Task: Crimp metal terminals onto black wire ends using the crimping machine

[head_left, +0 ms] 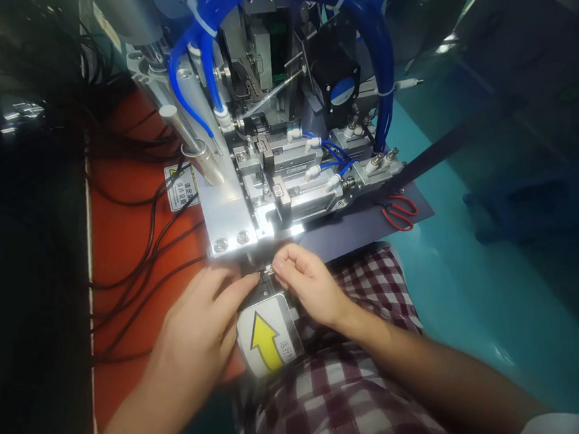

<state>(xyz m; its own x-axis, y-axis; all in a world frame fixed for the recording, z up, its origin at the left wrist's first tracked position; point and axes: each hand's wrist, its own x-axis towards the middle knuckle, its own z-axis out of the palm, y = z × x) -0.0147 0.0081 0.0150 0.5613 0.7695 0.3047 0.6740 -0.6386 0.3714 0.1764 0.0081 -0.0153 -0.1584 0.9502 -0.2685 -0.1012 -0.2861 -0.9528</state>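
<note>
Your right hand [309,285] looks pinched on one small part [268,270]; whether your left hand [209,307] grips it too, I can't tell. The part lies between your fingertips, apparently being positioned, which calls for steady fingers next. Outward: one arrow label [266,339], two plate bolts [242,237], one snips [388,207].

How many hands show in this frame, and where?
2: the left hand, left of the yellow arrow label, and the right hand, above and right of it in the picture. No others show.
</note>
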